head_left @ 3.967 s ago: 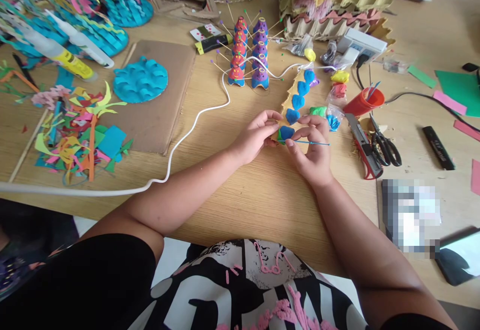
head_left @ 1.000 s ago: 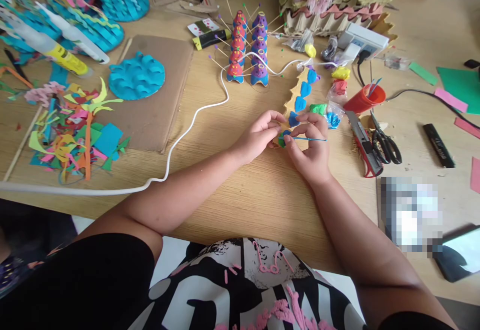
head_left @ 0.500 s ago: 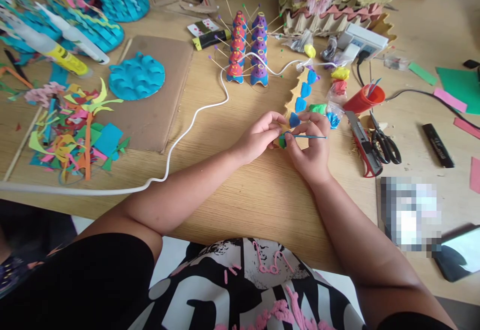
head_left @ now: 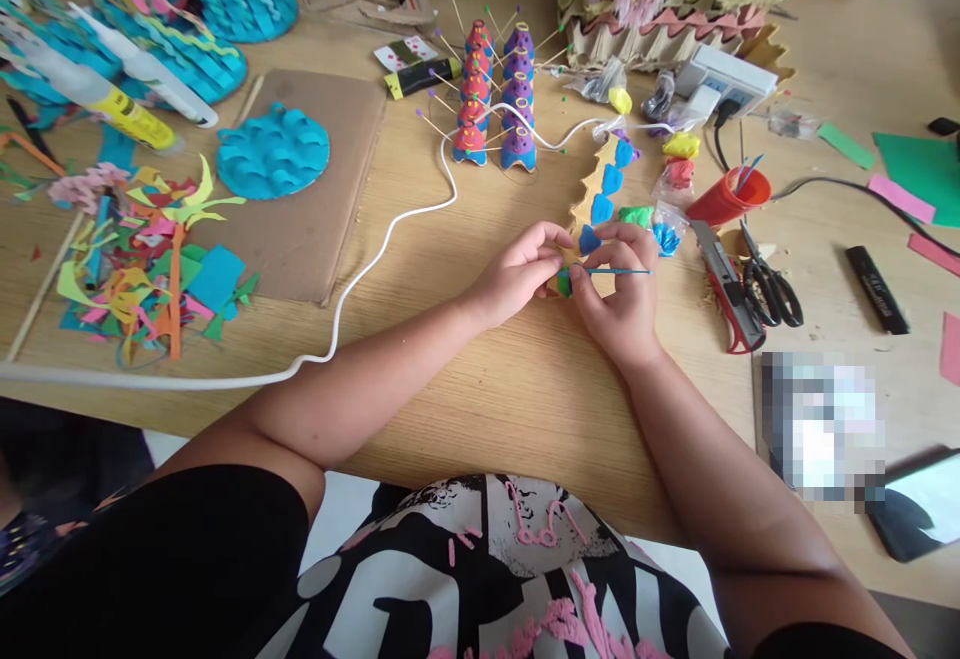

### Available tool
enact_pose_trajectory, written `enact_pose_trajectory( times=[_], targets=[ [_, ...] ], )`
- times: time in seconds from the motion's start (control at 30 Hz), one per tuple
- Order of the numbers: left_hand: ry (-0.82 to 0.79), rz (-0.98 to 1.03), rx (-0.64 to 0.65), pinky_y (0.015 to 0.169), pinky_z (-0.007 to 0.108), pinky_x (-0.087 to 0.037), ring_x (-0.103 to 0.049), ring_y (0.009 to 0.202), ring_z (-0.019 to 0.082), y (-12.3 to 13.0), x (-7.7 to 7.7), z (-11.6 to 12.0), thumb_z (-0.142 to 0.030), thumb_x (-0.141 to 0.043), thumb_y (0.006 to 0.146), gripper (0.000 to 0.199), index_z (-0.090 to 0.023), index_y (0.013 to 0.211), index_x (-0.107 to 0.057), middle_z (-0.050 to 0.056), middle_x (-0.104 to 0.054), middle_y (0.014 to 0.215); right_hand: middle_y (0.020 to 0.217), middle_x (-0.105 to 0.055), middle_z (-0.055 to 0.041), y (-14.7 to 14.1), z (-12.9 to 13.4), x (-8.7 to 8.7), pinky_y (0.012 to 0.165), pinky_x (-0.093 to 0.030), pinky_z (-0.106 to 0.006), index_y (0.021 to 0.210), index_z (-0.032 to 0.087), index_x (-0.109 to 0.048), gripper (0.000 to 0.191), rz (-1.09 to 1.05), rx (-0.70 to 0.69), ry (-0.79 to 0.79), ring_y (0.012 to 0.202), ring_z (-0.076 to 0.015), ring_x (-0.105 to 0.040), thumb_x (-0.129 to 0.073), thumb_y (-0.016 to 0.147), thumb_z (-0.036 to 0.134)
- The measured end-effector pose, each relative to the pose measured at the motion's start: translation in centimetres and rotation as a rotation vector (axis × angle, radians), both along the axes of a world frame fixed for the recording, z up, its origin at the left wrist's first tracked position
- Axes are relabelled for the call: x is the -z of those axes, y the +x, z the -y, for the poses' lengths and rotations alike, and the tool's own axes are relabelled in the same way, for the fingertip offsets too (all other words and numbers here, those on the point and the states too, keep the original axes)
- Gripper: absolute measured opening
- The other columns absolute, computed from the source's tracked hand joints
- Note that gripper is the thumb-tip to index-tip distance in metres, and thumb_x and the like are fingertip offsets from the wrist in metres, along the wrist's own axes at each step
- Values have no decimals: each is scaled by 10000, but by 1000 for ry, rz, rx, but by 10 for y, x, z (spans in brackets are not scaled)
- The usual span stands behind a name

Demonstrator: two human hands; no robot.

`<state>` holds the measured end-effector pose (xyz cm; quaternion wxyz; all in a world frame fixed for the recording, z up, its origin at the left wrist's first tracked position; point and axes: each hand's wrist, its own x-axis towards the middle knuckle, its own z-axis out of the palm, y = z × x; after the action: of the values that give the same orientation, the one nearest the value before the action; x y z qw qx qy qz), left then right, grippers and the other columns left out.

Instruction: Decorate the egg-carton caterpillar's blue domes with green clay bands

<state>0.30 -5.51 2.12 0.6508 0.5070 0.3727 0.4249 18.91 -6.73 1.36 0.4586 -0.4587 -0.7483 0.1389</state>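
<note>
A yellow egg-carton strip [head_left: 589, 193] with blue clay patches down one side lies on the table, its near end between my hands. My left hand [head_left: 517, 274] is closed on that near end from the left. In my right hand [head_left: 624, 284] a thin blue stick [head_left: 626, 271] is pinched between thumb and fingers, its tip at the strip's near end, where green and blue patches show. Fingers cover part of this end. Just beyond my right hand sit a green clay lump [head_left: 636, 217] and a bagged blue clay lump [head_left: 666, 239].
Two rows of painted egg-carton cups, one red [head_left: 471, 124] and one purple [head_left: 518, 129], stand farther back, stuck with pins. A white cable [head_left: 390, 229] crosses the table. At right are a red cup [head_left: 731, 197], a cutter [head_left: 726, 289] and scissors [head_left: 769, 284]. Paper scraps [head_left: 161, 259] lie left.
The blue stick in my right hand has shifted slightly left and up, and lies a little flatter. My left hand stays on the strip.
</note>
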Motion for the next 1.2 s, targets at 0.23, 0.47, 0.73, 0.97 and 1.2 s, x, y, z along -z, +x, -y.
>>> enact_pose_trajectory(
  times=[0.23,0.47,0.73,0.97,1.2],
  targets=[
    [-27,38,17,595,207,-424,-558,646,93,1,0,1,-293,-621,939,182,-228,1098,-563,-65,-586,736,1243,-667,-99,3,0,2,1194,-486,-706,947,283,-655,172,-53,-17,8,1274,-336,-648,-712,986,440],
    [-59,54,14,590,205,-430,-558,638,92,1,-3,1,-261,-602,928,188,-223,1104,-551,-71,-583,728,1237,-661,-87,3,-1,3,1204,-480,-691,936,277,-657,177,-127,-19,21,1254,-321,-659,-709,990,438],
    [-41,36,21,599,204,-440,-565,656,95,1,-2,1,-269,-601,954,170,-223,1111,-556,-67,-586,740,1233,-660,-102,2,-1,3,1159,-513,-701,926,275,-642,196,-70,14,21,1234,-326,-659,-705,982,452],
    [-28,29,39,609,204,-439,-558,649,94,0,-3,1,-262,-608,963,159,-224,1107,-552,-70,-583,720,1233,-661,-106,1,-2,4,1120,-543,-671,933,273,-623,155,-36,45,38,1231,-319,-661,-706,971,398],
    [6,20,45,628,210,-455,-562,671,95,-1,-1,2,-256,-586,958,170,-219,1122,-560,-66,-587,739,1259,-660,-108,4,-3,6,1180,-477,-717,942,277,-631,155,-26,26,23,1265,-340,-644,-703,979,409]
  ],
)
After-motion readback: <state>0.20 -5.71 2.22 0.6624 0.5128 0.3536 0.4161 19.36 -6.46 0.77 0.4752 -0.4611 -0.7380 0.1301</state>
